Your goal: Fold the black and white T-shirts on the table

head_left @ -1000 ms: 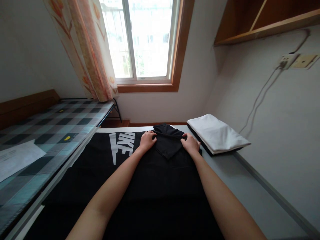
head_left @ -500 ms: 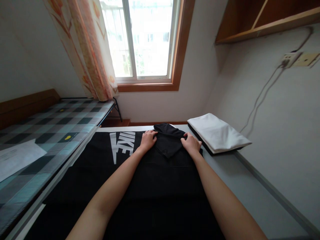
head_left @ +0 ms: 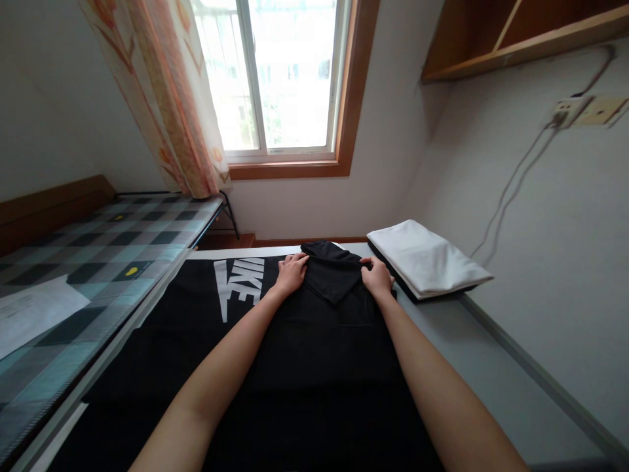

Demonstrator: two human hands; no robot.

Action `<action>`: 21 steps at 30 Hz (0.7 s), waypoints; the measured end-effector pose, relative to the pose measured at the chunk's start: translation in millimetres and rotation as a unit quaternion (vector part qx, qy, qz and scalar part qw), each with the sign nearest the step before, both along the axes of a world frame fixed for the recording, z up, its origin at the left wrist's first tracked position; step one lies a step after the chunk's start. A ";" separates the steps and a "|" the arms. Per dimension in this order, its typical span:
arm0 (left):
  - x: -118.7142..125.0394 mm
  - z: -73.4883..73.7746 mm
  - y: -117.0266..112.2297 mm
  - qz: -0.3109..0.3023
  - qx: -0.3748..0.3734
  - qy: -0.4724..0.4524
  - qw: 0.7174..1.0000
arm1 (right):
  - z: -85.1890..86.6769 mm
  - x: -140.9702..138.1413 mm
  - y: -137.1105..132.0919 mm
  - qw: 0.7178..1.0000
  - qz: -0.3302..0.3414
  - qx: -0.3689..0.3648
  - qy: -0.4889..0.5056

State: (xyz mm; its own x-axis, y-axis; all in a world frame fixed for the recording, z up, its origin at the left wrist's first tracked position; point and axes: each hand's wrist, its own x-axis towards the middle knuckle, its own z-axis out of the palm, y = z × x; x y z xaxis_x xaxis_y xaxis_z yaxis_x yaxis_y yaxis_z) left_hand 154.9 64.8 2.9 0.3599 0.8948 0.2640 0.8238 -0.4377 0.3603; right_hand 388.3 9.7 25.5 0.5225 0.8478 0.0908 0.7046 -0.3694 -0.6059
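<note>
A black T-shirt [head_left: 314,360] with large white NIKE lettering lies spread over a pale table [head_left: 472,367]. Near the far edge, one part of it, which looks like a sleeve [head_left: 331,278], is folded over into a pointed flap. At the left end of that fold, my left hand [head_left: 293,272] rests palm down, its bent fingers closed on the cloth; the fingertips are partly hidden. My right hand [head_left: 377,276] pinches the fold's right end between thumb and fingers. The fabric runs taut between both hands.
A folded white cloth [head_left: 427,259] lies on a dark one at the back right, against the wall. On the left stands a bed with a checked mattress [head_left: 162,226] and a paper sheet [head_left: 39,311]. A wooden shelf [head_left: 531,49] hangs at upper right; a cord [head_left: 511,183] runs down the wall.
My right hand has shifted slightly to the right, and the flap's tip has moved a little up and right with it. My left hand stays in place.
</note>
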 end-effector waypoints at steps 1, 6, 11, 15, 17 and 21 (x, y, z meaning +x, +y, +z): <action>0.0 -0.6 0.3 0.000 0.001 0.003 1.000 | -0.3 0.2 -0.2 1.000 -0.002 0.003 0.001; 0.3 -2.6 1.3 0.003 0.003 0.008 1.000 | -1.8 2.7 -0.5 0.999 -0.025 0.027 0.019; -0.7 -1.3 0.1 0.015 -0.002 0.004 1.000 | -2.6 1.1 -1.8 0.999 -0.032 0.006 -0.002; 0.4 4.1 -6.5 0.029 0.034 0.013 0.999 | -4.1 -2.3 -3.7 0.997 -0.023 0.001 -0.071; 3.5 7.2 -12.2 0.019 0.070 0.020 0.997 | -4.5 -2.8 -3.8 0.997 -0.019 0.006 -0.079; 14.1 8.3 -23.5 -0.060 0.118 0.038 0.990 | -6.3 -0.1 -1.1 0.998 -0.010 0.031 -0.049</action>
